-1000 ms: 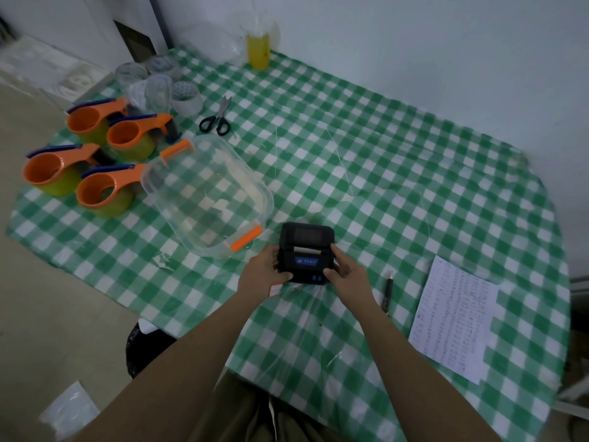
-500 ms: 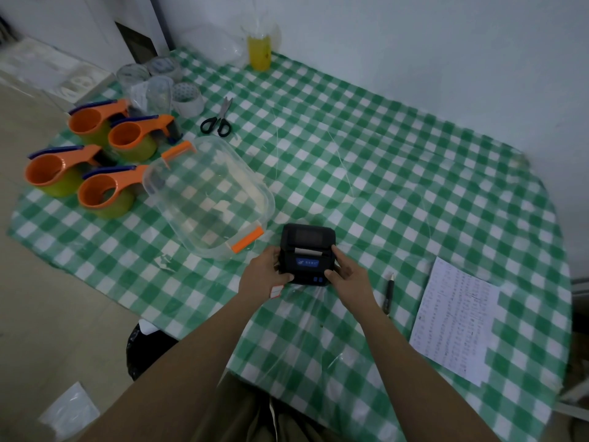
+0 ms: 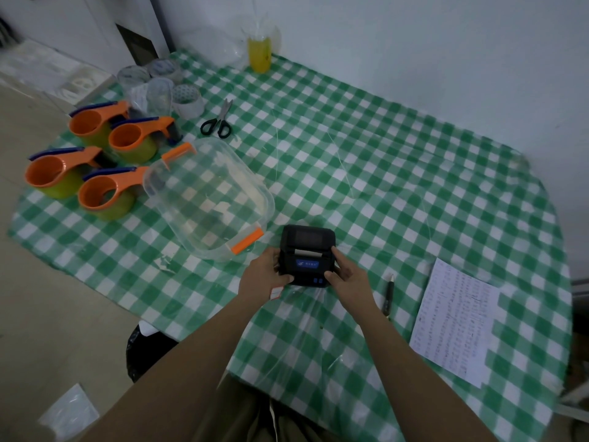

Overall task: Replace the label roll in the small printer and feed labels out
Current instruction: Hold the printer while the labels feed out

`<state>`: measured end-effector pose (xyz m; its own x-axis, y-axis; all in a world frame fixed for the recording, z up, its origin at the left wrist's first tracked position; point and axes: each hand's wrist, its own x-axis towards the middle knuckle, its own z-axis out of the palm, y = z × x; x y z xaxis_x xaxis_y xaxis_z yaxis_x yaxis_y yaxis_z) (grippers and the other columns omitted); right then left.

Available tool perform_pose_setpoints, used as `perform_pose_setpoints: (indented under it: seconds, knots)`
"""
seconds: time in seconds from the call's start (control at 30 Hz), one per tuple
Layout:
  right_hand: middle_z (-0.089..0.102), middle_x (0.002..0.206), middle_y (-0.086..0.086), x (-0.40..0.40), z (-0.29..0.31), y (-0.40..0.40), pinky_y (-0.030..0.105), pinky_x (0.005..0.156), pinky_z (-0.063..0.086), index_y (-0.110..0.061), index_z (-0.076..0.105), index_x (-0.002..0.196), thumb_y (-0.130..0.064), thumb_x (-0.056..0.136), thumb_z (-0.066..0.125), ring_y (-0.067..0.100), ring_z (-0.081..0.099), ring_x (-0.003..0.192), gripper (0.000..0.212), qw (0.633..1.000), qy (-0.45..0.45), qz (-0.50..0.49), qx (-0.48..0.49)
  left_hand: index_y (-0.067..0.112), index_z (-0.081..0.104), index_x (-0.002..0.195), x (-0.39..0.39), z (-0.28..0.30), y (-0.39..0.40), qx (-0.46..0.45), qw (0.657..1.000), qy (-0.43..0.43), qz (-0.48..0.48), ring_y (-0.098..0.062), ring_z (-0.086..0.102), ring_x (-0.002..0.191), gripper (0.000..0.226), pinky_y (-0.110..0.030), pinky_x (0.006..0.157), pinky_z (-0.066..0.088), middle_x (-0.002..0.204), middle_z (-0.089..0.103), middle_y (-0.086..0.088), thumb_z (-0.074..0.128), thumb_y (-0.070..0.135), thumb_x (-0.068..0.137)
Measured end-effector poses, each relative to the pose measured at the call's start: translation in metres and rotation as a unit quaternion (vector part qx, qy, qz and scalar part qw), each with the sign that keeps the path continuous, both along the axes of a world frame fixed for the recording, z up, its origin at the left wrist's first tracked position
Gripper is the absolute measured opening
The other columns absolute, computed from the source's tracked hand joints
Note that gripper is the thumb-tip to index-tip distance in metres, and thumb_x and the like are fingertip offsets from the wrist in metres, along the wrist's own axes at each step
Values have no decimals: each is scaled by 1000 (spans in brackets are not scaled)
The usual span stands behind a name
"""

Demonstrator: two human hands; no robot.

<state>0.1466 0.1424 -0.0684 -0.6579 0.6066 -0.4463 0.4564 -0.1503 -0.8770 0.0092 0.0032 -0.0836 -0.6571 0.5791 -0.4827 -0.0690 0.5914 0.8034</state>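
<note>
A small black label printer [image 3: 307,250] with a blue badge sits on the green checked table [image 3: 398,173] near its front edge. Its lid is down, and a white strip of label shows at the slot. My left hand [image 3: 263,277] grips the printer's left side, thumb on the front corner. My right hand [image 3: 345,274] grips its right side, thumb beside the two blue buttons. A small white label with a red edge [image 3: 276,292] lies under my left wrist.
A clear plastic box with orange clips [image 3: 208,196] stands just left of the printer. Several orange tape dispensers [image 3: 95,164], tape rolls [image 3: 188,100] and scissors [image 3: 218,121] sit at the far left. A pen [image 3: 389,295] and a printed sheet [image 3: 455,320] lie right.
</note>
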Motion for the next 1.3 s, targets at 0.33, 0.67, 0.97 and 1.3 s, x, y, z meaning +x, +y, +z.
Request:
perform_pose_setpoints:
  seconds: [0.33, 0.67, 0.97, 1.3]
  knots:
    - [50, 139, 9, 0, -1, 0, 32, 104, 40, -17, 42, 137, 5, 87, 56, 17, 49, 125, 57, 1000, -4, 1, 6, 7, 50, 116, 1, 2, 1, -2, 1000, 3, -4, -30, 62, 109, 69, -53, 96, 49, 118, 65, -18, 72, 25, 53]
    - [49, 139, 9, 1, -1, 0, 32, 105, 39, -17, 42, 138, 4, 87, 56, 19, 48, 126, 57, 1000, 0, 3, 5, 7, 50, 118, 1, 3, 0, 11, 1000, -8, 5, -30, 62, 110, 75, -53, 97, 48, 119, 65, -19, 73, 28, 50]
    - [50, 139, 9, 2, -3, -1, 41, 108, 39, -18, 42, 137, 4, 87, 56, 19, 47, 126, 57, 1000, 4, 0, 1, 8, 50, 117, 1, 2, -1, 9, 1000, -13, 3, -30, 62, 110, 73, -55, 97, 48, 119, 64, -19, 73, 27, 51]
    - [50, 139, 10, 2, -4, 0, 44, 107, 40, -22, 41, 137, 2, 87, 57, 19, 48, 127, 58, 1000, -1, 4, 0, 7, 49, 117, 1, 8, -1, 13, 1000, -21, -3, -30, 62, 110, 78, -54, 98, 47, 120, 64, -19, 74, 32, 48]
